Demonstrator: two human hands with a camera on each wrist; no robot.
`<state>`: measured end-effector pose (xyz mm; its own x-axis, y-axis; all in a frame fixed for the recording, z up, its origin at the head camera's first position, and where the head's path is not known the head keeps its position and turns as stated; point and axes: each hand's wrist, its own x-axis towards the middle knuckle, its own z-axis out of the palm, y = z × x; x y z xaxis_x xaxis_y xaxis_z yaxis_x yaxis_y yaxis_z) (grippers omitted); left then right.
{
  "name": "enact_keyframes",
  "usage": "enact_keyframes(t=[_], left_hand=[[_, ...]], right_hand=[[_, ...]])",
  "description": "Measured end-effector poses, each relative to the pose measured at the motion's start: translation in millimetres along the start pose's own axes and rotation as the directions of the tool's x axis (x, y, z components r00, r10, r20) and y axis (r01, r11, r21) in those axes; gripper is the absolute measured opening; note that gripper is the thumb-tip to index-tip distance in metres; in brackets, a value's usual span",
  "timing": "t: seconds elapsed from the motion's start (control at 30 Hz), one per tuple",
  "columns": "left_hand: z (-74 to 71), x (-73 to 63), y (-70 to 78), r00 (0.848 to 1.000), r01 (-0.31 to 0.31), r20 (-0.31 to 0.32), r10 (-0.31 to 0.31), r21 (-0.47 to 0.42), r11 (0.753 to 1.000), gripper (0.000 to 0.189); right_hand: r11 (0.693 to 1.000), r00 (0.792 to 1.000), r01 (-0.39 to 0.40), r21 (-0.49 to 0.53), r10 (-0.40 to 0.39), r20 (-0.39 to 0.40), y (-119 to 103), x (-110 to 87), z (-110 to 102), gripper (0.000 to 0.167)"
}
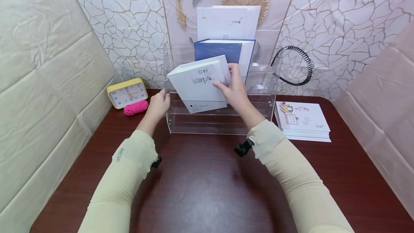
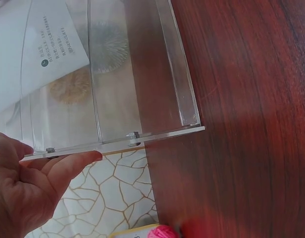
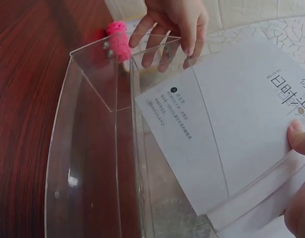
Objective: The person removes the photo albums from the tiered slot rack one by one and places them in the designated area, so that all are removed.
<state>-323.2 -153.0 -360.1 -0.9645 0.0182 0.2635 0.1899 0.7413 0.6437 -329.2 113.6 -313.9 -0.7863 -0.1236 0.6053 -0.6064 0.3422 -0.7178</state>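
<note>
A clear acrylic rack with several tiers stands at the back of the table. My left hand holds its left side panel, thumb on one face and fingers on the other in the left wrist view. My right hand grips a white book with dark lettering by its right edge, thumb on the front cover. The book leans to the left, its lower part behind a clear front panel of the rack. Behind it stand a blue-and-white book and a taller white book.
Left of the rack are a yellow clock and a pink yarn bundle. A black headband stands out by the rack's right side. Several white books lie stacked on the dark red table. Patterned walls enclose the back and sides.
</note>
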Motion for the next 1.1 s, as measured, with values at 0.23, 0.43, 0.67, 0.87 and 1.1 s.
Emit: enact_keyframes(t=[0.23, 0.43, 0.67, 0.87, 1.1], left_hand=[[2.3, -2.0, 1.3, 1.0, 0.011, 0.024, -0.011, 0.0, 1.0, 0.034], [4.7, -2.0, 2.3, 1.0, 0.014, 0.023, -0.014, -0.001, 1.0, 0.032], [1.9, -0.7, 3.4, 1.0, 0.009, 0.008, -0.009, 0.001, 1.0, 0.032], [0.1, 0.2, 1.9, 1.0, 0.014, 0.014, -0.014, -0.008, 1.0, 0.033], [-2.1, -0.7, 0.5, 1.0, 0.019, 0.017, -0.019, -0.009, 1.0, 0.034]], right_hand=[[0.999, 1.0, 0.001, 0.032, -0.002, 0.029, -7, 4.1, 1, 0.052], [1.0, 1.0, -0.003, -0.013, 0.003, 0.031, -12, 9.4, -1, 0.053], [0.999, 0.999, -0.04, 0.025, 0.039, 0.025, -21, 17.2, -6, 0.051], [0.992, 0.999, -0.043, 0.115, 0.04, 0.024, -25, 23.6, -11, 0.051], [0.977, 0.999, -0.051, 0.208, 0.046, 0.024, -47, 23.5, -21, 0.045]])
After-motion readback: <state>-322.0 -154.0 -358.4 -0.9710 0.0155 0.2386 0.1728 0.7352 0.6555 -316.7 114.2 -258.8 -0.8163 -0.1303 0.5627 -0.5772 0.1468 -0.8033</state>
